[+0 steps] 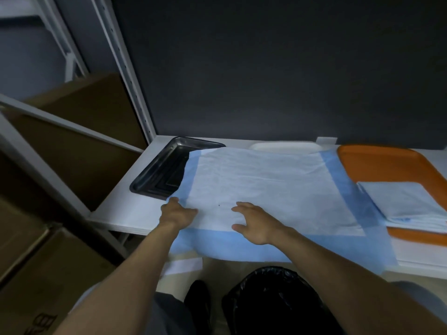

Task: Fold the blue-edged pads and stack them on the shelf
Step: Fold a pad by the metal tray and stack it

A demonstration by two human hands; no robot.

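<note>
Fingers (242, 204) of my right hand (256, 223) spread flat on pad (266, 184); left hand (177, 213) pinches its left edge. Pad lies unfolded on shelf (125, 213); folded pads (406, 201) sit stacked on tray (387, 160). I judge this fold unstarted.

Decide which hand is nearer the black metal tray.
Left. The left hand holds a corner of the pad just before the tray; the right hand rests farther right on its middle.

Storeroom, seemingly clinical. We note slotted metal racking (122, 68) with cardboard boxes (92, 105) behind it, and a white shelf (125, 211) carrying a steel tray (157, 172) and an orange tray (387, 163) — supply-room fittings — plus a black-lined bin (273, 301) below.
</note>
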